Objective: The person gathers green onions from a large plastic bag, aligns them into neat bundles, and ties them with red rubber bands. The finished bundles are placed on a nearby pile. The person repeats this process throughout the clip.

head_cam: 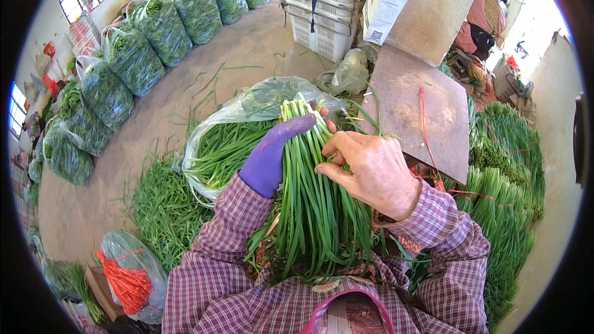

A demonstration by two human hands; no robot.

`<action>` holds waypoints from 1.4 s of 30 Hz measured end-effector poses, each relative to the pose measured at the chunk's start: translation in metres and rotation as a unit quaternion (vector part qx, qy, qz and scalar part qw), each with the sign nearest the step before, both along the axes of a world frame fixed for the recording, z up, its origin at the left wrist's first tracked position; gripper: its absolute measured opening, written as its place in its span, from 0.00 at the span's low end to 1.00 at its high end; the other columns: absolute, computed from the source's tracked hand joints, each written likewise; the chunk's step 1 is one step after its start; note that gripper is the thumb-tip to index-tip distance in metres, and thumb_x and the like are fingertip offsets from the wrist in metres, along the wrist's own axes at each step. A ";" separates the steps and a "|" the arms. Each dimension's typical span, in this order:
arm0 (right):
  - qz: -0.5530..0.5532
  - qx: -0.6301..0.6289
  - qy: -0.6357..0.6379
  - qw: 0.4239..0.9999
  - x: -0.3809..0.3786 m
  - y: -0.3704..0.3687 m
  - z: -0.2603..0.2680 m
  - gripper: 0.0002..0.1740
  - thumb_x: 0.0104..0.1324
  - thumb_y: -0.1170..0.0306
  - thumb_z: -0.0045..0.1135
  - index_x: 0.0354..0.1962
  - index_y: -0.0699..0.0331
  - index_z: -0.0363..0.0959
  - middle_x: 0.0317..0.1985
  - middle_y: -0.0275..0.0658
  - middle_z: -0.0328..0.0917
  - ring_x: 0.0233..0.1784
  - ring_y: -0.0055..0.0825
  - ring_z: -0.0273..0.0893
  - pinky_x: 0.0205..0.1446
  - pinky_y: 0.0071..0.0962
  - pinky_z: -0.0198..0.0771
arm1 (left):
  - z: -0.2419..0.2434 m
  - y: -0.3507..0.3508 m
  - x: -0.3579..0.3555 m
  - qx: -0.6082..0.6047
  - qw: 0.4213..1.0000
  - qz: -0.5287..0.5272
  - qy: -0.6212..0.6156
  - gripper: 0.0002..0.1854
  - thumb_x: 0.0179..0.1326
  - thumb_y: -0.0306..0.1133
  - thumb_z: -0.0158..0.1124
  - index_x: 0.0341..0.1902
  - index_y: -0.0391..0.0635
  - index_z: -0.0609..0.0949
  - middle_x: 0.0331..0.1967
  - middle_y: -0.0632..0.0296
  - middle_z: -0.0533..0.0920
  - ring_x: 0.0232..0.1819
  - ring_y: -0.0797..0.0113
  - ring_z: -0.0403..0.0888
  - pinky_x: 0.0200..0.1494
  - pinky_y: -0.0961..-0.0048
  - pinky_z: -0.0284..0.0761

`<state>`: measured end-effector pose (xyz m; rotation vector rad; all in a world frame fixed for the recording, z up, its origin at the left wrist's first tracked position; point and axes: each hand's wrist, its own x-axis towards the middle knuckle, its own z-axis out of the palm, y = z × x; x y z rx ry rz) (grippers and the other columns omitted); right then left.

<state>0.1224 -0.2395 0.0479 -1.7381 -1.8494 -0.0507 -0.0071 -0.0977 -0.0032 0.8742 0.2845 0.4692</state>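
My left hand (274, 155), in a purple glove with bare fingertips showing, grips a bunch of garlic chives (308, 185) near its pale cut ends. The green leaves hang down towards my lap. Bare and curled, my right hand (378, 171) is at the bunch's right side, its fingertips against the outer stems. Whether a leaf is pinched between thumb and fingers cannot be seen. Just left of the bunch, an open clear plastic bag (189, 160) holds more loose chives (236, 146). A red tie strip (424, 123) lies across the board (399, 97) at right.
Stacked tied chive bunches (499, 222) stand at my right. Cut leaves (167, 204) heap on the floor left. Red tie strips (125, 283) lie on a plastic bag (158, 260). Filled bags (134, 58) line the far left; white crates (320, 18) are stacked ahead. A person (485, 16) sits back right.
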 end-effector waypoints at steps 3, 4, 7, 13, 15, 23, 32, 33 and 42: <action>-0.043 -0.007 -0.056 0.997 0.000 0.002 -0.003 0.10 0.56 0.68 0.68 0.30 0.62 0.74 0.26 0.37 0.80 0.27 0.34 0.82 0.30 0.33 0.74 | 0.002 -0.002 -0.001 -0.022 1.000 0.007 -0.003 0.23 0.65 0.38 0.60 0.60 0.38 0.75 0.48 0.54 0.82 0.49 0.63 0.82 0.55 0.69 0.78; -0.055 -0.009 -0.074 0.996 0.001 0.003 -0.002 0.09 0.57 0.69 0.67 0.29 0.62 0.74 0.26 0.37 0.80 0.27 0.35 0.82 0.30 0.34 0.74 | 0.001 -0.002 -0.001 -0.021 1.000 0.010 -0.002 0.23 0.65 0.38 0.60 0.60 0.38 0.75 0.49 0.54 0.82 0.49 0.63 0.82 0.55 0.69 0.78; -0.030 0.005 -0.062 0.998 0.008 0.009 -0.011 0.10 0.59 0.66 0.61 0.30 0.65 0.75 0.22 0.42 0.76 0.25 0.44 0.79 0.28 0.42 0.73 | 0.001 -0.004 -0.001 -0.013 1.000 0.016 0.000 0.24 0.65 0.38 0.60 0.61 0.38 0.75 0.50 0.54 0.82 0.48 0.64 0.83 0.55 0.69 0.78; 0.044 -0.294 0.535 0.791 0.041 0.025 0.017 0.13 0.62 0.62 0.55 0.28 0.64 0.76 0.22 0.34 0.74 0.18 0.19 0.67 0.19 0.22 0.57 | 0.008 -0.009 -0.008 0.005 1.000 -0.026 0.015 0.25 0.62 0.38 0.61 0.60 0.36 0.75 0.50 0.54 0.83 0.47 0.65 0.84 0.52 0.70 0.79; 0.081 -0.268 0.644 0.711 0.041 0.025 0.021 0.12 0.66 0.62 0.51 0.32 0.62 0.73 0.26 0.30 0.71 0.18 0.15 0.61 0.19 0.16 0.49 | 0.005 -0.011 -0.007 0.021 0.999 -0.017 0.047 0.26 0.61 0.38 0.62 0.59 0.36 0.75 0.49 0.53 0.83 0.46 0.65 0.84 0.50 0.71 0.80; 0.188 -0.129 0.766 0.601 0.054 0.035 0.058 0.13 0.71 0.60 0.45 0.30 0.57 0.69 0.25 0.27 0.71 0.18 0.13 0.56 0.18 0.18 0.49 | -0.008 -0.010 0.003 -0.027 0.995 -0.078 -0.052 0.24 0.52 0.31 0.66 0.54 0.40 0.75 0.37 0.57 0.83 0.43 0.52 0.83 0.50 0.56 0.80; 0.105 -0.023 -0.029 0.994 0.049 0.072 0.024 0.37 0.72 0.44 0.42 0.63 0.67 0.64 0.58 0.53 0.73 0.64 0.45 0.70 0.66 0.42 0.65 | -0.032 0.008 0.017 0.102 0.973 -0.182 -0.098 0.26 0.57 0.39 0.68 0.57 0.42 0.75 0.44 0.54 0.82 0.51 0.52 0.80 0.57 0.56 0.76; 0.136 -0.099 -0.065 0.984 0.028 0.077 0.028 0.39 0.72 0.43 0.41 0.65 0.68 0.61 0.61 0.55 0.70 0.67 0.45 0.67 0.69 0.41 0.62 | -0.047 0.020 0.017 0.165 0.961 -0.200 -0.095 0.27 0.58 0.41 0.68 0.58 0.43 0.74 0.47 0.54 0.82 0.53 0.53 0.79 0.59 0.57 0.76; 0.234 0.183 0.324 0.898 -0.012 0.101 0.015 0.70 0.52 0.42 0.71 0.75 0.64 0.32 0.74 0.59 0.46 0.77 0.46 0.50 0.79 0.41 0.48 | 0.058 0.041 -0.017 0.079 0.979 0.067 -0.173 0.22 0.55 0.27 0.71 0.54 0.47 0.76 0.46 0.60 0.81 0.48 0.66 0.81 0.52 0.68 0.80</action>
